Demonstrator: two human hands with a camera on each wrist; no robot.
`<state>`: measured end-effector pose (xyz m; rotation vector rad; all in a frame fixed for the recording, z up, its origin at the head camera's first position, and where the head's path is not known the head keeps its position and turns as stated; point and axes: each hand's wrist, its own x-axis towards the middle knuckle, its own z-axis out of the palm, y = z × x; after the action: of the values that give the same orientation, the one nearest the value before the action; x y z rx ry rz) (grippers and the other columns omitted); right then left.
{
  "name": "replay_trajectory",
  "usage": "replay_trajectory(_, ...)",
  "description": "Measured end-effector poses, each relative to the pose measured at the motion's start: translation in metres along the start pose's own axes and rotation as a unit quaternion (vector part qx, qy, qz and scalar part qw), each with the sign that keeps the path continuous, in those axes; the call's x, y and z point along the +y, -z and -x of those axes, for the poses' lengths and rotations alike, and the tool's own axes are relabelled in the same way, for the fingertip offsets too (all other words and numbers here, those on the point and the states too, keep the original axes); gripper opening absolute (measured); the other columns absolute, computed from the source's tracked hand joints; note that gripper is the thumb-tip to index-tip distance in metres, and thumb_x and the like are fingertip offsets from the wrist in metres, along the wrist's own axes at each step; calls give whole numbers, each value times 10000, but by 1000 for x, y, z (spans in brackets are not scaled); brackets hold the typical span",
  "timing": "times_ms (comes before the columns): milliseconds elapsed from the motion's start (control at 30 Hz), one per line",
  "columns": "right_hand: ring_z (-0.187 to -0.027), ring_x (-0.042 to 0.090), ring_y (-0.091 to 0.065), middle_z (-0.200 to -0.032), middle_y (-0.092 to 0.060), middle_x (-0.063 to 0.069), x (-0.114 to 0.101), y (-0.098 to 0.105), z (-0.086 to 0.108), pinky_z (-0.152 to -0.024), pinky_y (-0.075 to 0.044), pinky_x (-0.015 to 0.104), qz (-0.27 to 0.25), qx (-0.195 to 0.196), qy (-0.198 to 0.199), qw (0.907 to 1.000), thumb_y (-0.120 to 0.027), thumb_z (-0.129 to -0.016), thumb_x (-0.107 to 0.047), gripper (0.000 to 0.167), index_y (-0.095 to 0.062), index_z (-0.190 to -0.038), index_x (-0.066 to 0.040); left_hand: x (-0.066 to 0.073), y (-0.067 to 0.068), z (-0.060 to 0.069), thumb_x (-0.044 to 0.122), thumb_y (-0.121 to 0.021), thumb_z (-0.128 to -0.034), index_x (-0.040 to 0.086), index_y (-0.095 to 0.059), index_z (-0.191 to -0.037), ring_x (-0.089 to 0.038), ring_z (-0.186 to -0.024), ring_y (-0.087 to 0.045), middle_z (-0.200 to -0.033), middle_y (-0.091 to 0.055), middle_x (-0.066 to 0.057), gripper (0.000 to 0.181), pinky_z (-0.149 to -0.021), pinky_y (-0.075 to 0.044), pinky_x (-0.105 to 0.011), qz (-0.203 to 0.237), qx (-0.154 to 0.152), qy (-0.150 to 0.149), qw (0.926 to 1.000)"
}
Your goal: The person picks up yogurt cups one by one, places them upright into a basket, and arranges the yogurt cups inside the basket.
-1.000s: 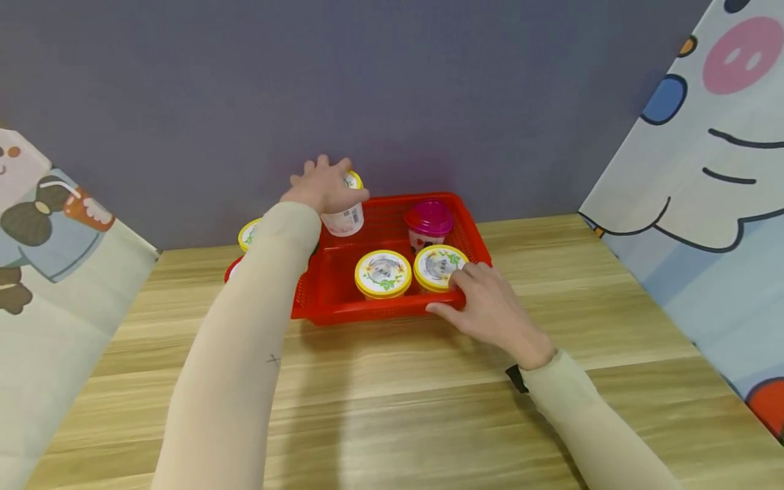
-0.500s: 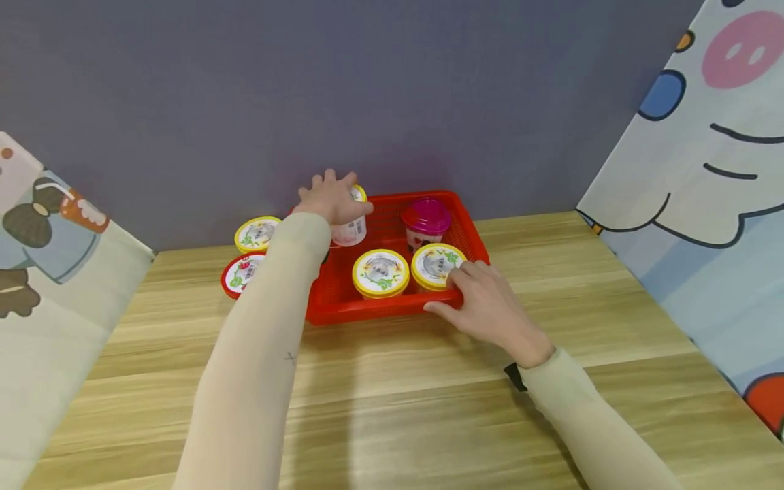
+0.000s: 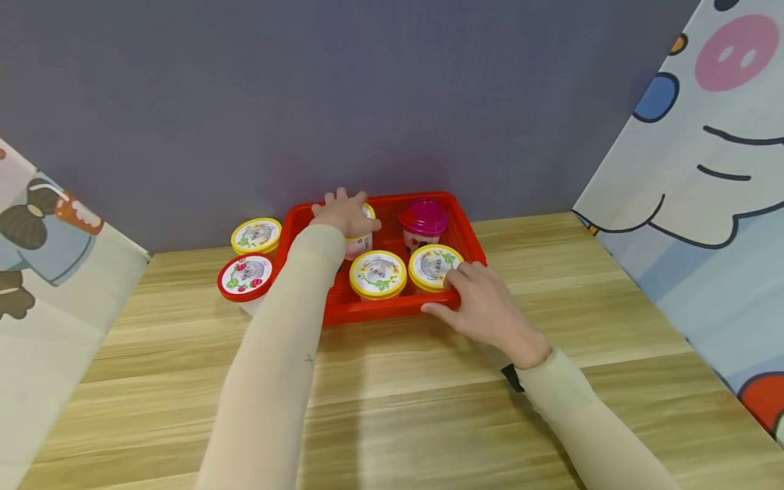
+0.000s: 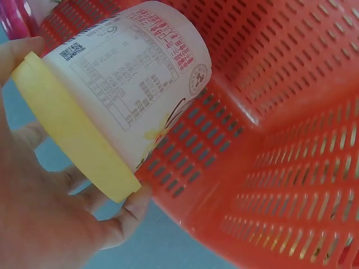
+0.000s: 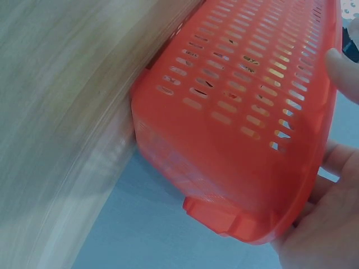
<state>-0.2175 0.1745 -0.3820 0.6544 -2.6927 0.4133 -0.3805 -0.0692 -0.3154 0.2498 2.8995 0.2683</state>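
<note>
My left hand (image 3: 344, 216) grips a white paper tub (image 4: 132, 78) by its yellow lid (image 4: 73, 126), fingers spread round the edge. This tub is inside the red plastic basket (image 3: 367, 314), at the back left, partly covered by the hand in the head view. My right hand (image 3: 486, 306) holds the basket's front right rim, thumb outside and fingers over the edge. Close to those fingers stands a yellow-lidded tub (image 3: 435, 265), with another yellow-lidded tub (image 3: 378, 275) to its left. A cup with a magenta lid (image 3: 424, 218) stands at the back right of the basket.
Left of the basket, a yellow-lidded tub (image 3: 256, 235) and a red-lidded tub (image 3: 246, 275) stand on the wooden table (image 3: 416, 408). A grey wall (image 3: 392, 95) rises right behind the basket. Printed cartoon panels (image 3: 686, 177) flank the table.
My left hand has come down and to the right, lowering the tub into the basket. The red-lidded tub is now less covered by my arm. My right hand stays on the rim.
</note>
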Motion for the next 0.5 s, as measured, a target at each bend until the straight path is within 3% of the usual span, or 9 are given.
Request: replay_trajectory(500,-808,247,-506,-836,-562,43,-1,1,1,-773,-405,389,-1,1,-7,10000,-752,-848,-562,500,-610,-853,-83,9,-19,-6,521,-601,-929,245,-269,-1611,-423,-1451,-207,-1601,-221,-204,807,-1140,-193,-670,-84,-119,127,9998)
